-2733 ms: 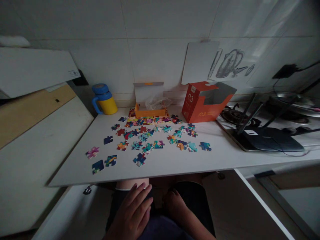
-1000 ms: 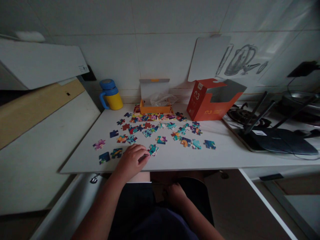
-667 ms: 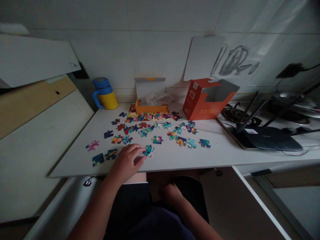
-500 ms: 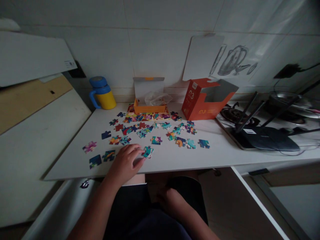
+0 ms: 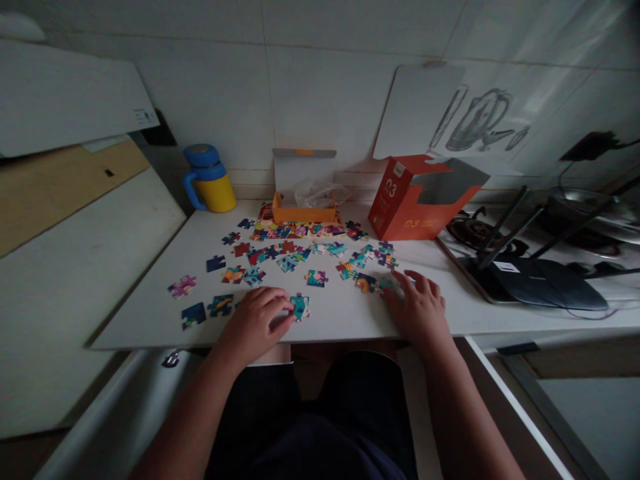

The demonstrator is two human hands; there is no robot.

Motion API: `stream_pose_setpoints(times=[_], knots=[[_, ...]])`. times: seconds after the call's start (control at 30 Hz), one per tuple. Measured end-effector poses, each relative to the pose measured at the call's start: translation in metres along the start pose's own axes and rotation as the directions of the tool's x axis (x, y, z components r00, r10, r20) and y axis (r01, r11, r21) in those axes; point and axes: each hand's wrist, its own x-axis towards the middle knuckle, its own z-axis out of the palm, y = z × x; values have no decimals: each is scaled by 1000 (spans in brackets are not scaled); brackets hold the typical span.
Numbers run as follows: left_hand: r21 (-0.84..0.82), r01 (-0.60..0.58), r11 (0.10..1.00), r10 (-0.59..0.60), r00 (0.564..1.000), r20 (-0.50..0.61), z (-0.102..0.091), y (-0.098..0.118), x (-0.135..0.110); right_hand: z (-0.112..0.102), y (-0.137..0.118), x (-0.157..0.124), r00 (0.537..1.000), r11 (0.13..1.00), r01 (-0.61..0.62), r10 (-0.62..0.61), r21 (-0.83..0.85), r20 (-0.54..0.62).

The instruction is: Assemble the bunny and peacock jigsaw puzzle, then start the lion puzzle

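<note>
My left hand [image 5: 263, 319] rests at the front of the white table, its thumb and fingers pinching the left edge of a teal puzzle piece [image 5: 301, 307] with a white figure on it. On the right, my right hand [image 5: 420, 308] is over the tabletop with fingers apart, partly covering a pale teal piece [image 5: 386, 285] beside a dark blue and orange piece [image 5: 366, 283]. Between the hands lies another teal and purple piece [image 5: 317, 278]. Several loose pieces spread left and behind, among them a pink one [image 5: 183, 286] and a dark blue one [image 5: 193, 315].
An open orange box [image 5: 305, 213] holding a clear plastic bag [image 5: 320, 193] stands at the back on a colourful picture sheet. A blue and yellow jug [image 5: 217, 190] is back left. A red carton [image 5: 415, 207], a black router [image 5: 547, 283] and a stove burner [image 5: 473, 233] are right.
My right hand has come up from my lap to the pieces on the right of the table. My left hand keeps its pinch on the teal piece, which has turned slightly. The view has shifted a little.
</note>
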Motion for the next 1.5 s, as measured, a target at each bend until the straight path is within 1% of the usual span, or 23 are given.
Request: stream_pose_setpoints(times=[0.07,0.17,0.5,0.7,0.87,1.1,1.33,1.5], knots=[[1,4,1000,-5,1000,7,-1,2,0,8,2,2,998,999,-14,16,-32,60],[-3,9,1000,-9,1000,1,-3,4,0,12,4,-1,996,999,2,1,-32,93],[1,1,1000,-1,1000,-7,-1,0,0,17,12,-7,999,997,48,-48,53,-1],[10,-6,1000,7,1000,-10,-2,3,0,16,15,-8,997,978,73,-65,193,-51],[9,-6,1000,6,1000,-13,-2,4,1,17,19,-13,999,964,38,-35,264,-14],[3,-6,1000,6,1000,-10,0,2,1,16,17,-16,1000,960,13,-10,280,-14],[2,-17,1000,17,1000,-21,0,1,1,15,18,-16,1000,957,17,-12,290,-16],[-1,-15,1000,15,1000,-20,0,1,1,14,18,-16,1000,949,-7,5,315,5]])
